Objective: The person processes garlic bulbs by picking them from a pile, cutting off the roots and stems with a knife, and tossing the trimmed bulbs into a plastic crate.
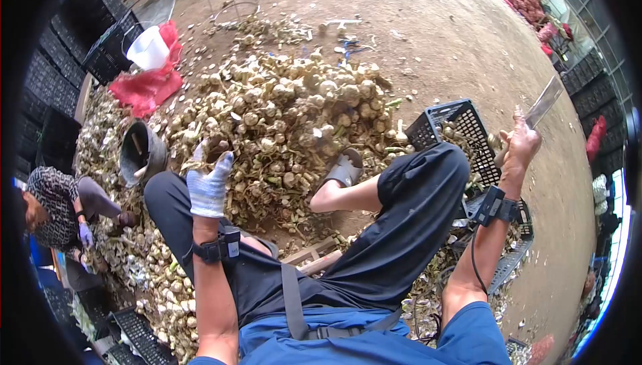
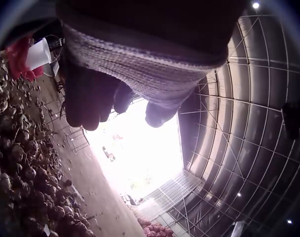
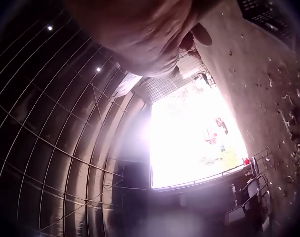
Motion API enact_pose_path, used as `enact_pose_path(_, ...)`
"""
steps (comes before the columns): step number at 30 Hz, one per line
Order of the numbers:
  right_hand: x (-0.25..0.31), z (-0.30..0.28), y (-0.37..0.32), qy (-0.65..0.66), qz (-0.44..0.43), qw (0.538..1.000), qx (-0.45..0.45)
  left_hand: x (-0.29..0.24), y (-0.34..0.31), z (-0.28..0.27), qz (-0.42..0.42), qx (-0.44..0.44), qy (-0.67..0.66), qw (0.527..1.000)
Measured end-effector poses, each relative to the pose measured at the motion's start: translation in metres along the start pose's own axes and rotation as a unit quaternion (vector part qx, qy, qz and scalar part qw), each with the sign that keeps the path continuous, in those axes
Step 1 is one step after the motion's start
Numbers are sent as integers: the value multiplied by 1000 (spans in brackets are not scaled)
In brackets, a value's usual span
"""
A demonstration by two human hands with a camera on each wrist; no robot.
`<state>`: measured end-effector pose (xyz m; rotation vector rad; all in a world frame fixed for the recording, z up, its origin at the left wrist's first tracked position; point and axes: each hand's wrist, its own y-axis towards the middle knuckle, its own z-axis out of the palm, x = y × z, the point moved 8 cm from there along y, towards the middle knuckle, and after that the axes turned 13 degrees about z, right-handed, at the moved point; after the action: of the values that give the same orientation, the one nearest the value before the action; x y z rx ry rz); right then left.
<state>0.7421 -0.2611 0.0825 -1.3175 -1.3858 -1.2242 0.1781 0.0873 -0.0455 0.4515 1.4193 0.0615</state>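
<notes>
My left hand [image 1: 208, 188], in a striped knit glove, is raised over my left knee beside a big heap of garlic bulbs [image 1: 287, 117] with dry stalks. Its fingers are loosely bent, and light shows between thumb and fingers in the left wrist view. My bare right hand [image 1: 520, 145] grips a knife [image 1: 545, 102] out to the right, the broad blade pointing up and away. The butt of its handle pokes out below the fist in the right wrist view. Near that hand stands a black plastic crate [image 1: 478, 127] with some garlic in it.
A dark bucket [image 1: 160, 151] with a stick inside stands left of the heap. Further back, a white bucket [image 1: 148, 48] sits by a red mesh bag [image 1: 150, 90]. Another person [image 1: 50, 204] crouches at far left beside more garlic. A second crate [image 1: 518, 258] lies beside my right forearm.
</notes>
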Motion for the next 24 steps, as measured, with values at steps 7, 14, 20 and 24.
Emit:
enact_pose_path(7, 59, 193, -97, -84, -76, 958, 262, -3, 4, 13, -4, 33, 43, 998)
enact_pose_path(14, -77, 386, -243, -360, -220, 830, 365, -3, 3, -11, -7, 9, 109, 994)
enact_pose_path(20, -252, 387, -293, -481, -139, 799, 334, -2, -7, -54, 16, -2, 197, 980)
enact_pose_path(24, -293, 391, -306, -520, -186, 768, 325, 9, -14, -84, -18, -9, 238, 971)
